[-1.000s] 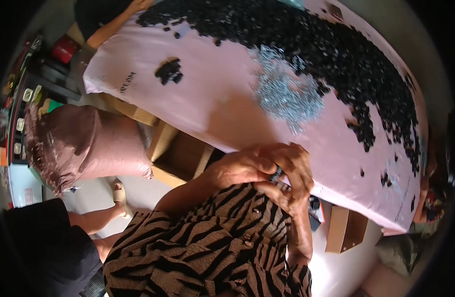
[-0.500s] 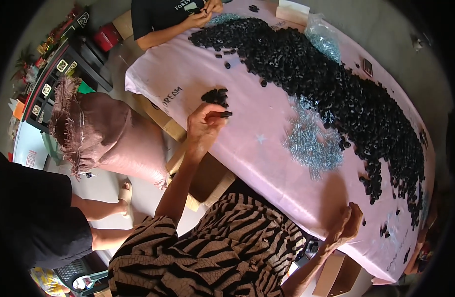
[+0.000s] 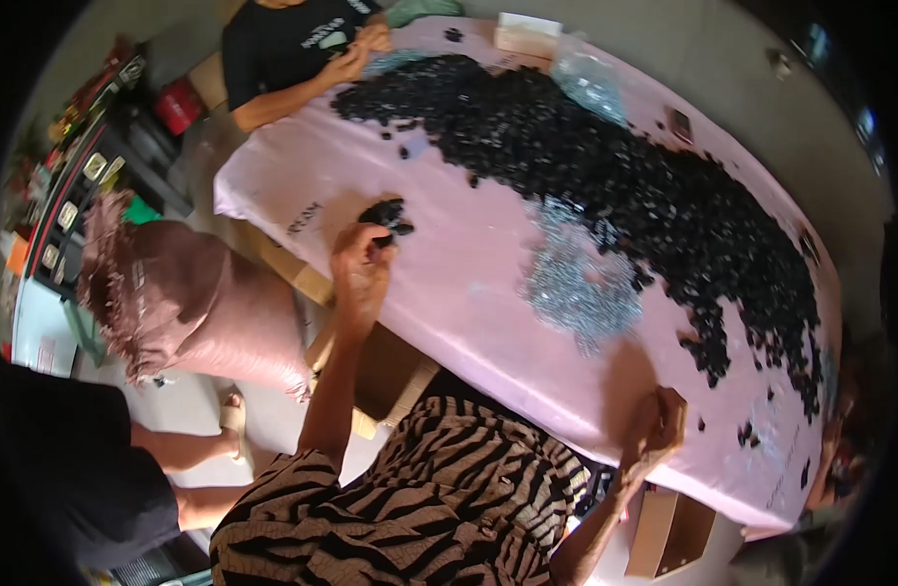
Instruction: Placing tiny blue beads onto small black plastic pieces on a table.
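Beside a small cluster of black pieces (image 3: pixel 384 214) on the pink-covered table (image 3: pixel 459 293), my left hand (image 3: pixel 359 278) is closed, a small black piece (image 3: pixel 383 240) at its fingertips. My right hand (image 3: pixel 659 425) is raised above the near table edge, fingers curled together; whatever it may hold is hidden. Farther in, a heap of shiny bluish-silver small pieces (image 3: pixel 581 293) borders a long pile of small black pieces (image 3: pixel 605 161). A few loose black pieces (image 3: pixel 749 435) lie to the right of my right hand.
Across the far left corner a person (image 3: pixel 302 59) works with both hands together. A clear bag of shiny pieces (image 3: pixel 588 86), a white box (image 3: pixel 527 35) and a phone (image 3: pixel 680 125) lie along the far side. A full sack (image 3: pixel 214 303) and open cardboard boxes (image 3: pixel 672 535) stand by the table.
The whole view has shifted, moving the table slightly left in the picture. My left hand has turned and its fingertips have come nearer the black cluster. My right hand stays curled over the near edge.
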Available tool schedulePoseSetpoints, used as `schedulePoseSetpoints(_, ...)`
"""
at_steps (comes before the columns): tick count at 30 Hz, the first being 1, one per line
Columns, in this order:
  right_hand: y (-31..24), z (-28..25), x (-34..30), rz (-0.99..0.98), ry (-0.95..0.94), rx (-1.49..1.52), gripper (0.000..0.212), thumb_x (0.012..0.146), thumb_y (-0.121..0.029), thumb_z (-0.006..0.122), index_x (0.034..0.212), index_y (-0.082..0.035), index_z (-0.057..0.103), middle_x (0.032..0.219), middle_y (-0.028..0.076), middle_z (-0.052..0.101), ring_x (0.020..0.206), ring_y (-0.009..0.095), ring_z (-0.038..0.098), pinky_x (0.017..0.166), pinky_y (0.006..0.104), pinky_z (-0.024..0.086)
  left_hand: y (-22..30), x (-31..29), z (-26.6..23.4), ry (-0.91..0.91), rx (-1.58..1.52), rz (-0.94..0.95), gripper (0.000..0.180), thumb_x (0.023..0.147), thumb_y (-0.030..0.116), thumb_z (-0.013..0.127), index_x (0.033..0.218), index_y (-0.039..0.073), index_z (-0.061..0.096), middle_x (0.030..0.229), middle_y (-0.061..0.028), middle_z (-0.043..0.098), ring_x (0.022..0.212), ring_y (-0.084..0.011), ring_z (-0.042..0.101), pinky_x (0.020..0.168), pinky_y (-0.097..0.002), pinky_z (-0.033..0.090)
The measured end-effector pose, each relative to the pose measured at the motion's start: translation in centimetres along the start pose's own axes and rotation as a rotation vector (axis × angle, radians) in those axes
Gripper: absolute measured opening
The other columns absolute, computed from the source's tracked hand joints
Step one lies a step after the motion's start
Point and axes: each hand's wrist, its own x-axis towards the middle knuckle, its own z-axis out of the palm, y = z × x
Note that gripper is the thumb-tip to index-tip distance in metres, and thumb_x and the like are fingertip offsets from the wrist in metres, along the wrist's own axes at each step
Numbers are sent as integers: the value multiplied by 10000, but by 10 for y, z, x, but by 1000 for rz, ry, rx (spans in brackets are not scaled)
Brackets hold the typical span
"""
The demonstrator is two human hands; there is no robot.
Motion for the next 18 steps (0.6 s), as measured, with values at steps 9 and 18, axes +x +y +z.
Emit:
schedulePoseSetpoints(9,4,8,2,-286,-8,-244,152,763,70,630,903,15,653,915,138,645,812,274,620,707,348,505,101,-33,56,-345,-358,-36,154,785,-105,632,882,10,664,852,-78,638,736,-140,600,670,-244,506)
schedulePoseSetpoints(18,-20,-5,10,-172,-189,-152,158,744,59,621,890,2,638,889,126,628,828,306,617,723,387,512,126,-82,94,-690,-742,-59,168,795,-113,637,908,9,658,808,-51,633,609,-53,528,489,-199,416)
